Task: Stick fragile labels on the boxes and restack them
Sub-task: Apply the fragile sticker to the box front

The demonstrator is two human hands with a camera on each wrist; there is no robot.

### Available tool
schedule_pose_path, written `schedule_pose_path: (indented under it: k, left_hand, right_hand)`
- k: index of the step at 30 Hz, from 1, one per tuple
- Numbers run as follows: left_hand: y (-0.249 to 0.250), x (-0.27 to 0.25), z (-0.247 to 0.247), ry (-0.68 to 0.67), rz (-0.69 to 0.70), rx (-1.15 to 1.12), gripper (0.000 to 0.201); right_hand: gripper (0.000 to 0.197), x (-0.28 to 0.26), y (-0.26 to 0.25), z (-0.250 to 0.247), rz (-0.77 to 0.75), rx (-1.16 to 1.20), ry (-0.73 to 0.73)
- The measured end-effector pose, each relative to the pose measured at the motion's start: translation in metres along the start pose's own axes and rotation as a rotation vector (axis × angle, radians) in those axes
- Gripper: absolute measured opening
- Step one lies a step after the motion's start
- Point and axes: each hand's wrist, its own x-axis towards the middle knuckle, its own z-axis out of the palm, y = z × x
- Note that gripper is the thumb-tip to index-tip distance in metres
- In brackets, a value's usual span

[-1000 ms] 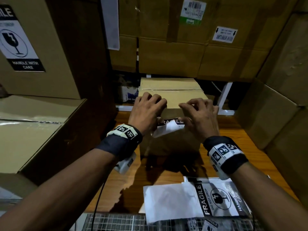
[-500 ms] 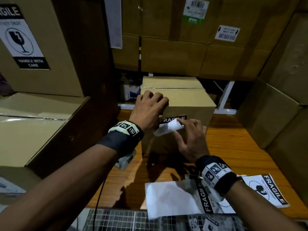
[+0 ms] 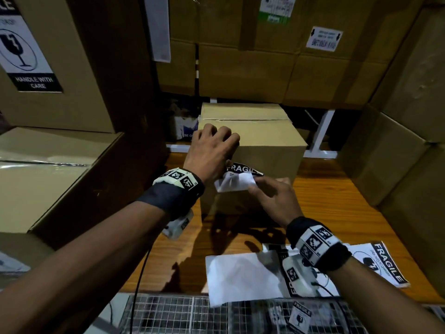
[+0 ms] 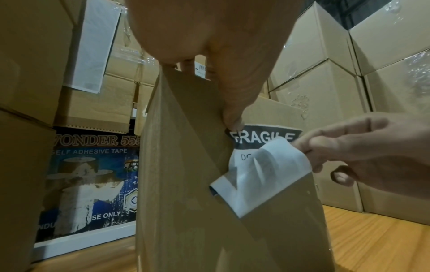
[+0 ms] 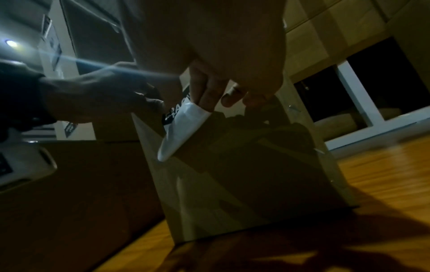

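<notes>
Head view, box: the box [image 3: 252, 145] stands on the counter [image 3: 337, 201], its near face toward the person.
Head view, label: the label [image 3: 237, 179] sits at the top of that near face, "FRAGILE" band stuck, its lower part curled up off the cardboard.
Head view, left hand: the left hand [image 3: 212, 153] curls over the box's top near-left edge, steadying it.
Head view, right hand: the right hand [image 3: 272, 198] pinches the label's loose white edge from the right, below the stuck band.
Left wrist view, thumb: the left thumb presses the band's top left corner; the label [image 4: 263, 165] hangs downward from there, long axis vertical.
Right wrist view, fingers: the right fingers [image 5: 204, 92] grip the curled flap [image 5: 184, 128]; dim, detail unclear.
Judgement: the free end lies below the anchored end, so smoothing probably runs downward, by the right hand.
</notes>
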Motion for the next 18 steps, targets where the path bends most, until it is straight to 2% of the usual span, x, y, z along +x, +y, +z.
schedule_pose_path:
  k: [4,8,10,15,18]
  left_hand:
    - [0.002,-0.002,-0.003,-0.022,-0.004,0.012,0.061]
    - [0.005,-0.003,-0.007,-0.035,-0.020,-0.009,0.061]
    - [0.010,-0.003,-0.009,-0.048,-0.024,-0.008,0.063]
    - [0.020,0.005,-0.011,-0.026,0.008,0.057,0.075]
    - [0.024,0.016,-0.008,0.010,0.078,0.046,0.069]
  right_hand:
    - [0.025,-0.001,-0.002,0.000,-0.008,-0.042,-0.027]
    - [0.028,-0.003,-0.004,-0.007,-0.016,-0.006,-0.037]
    - [0.026,-0.001,-0.011,-0.008,-0.048,0.080,-0.015]
    - [0.012,0.009,-0.021,0.000,0.015,0.203,0.118]
    - [0.009,0.014,-0.024,0.005,0.026,0.217,0.146]
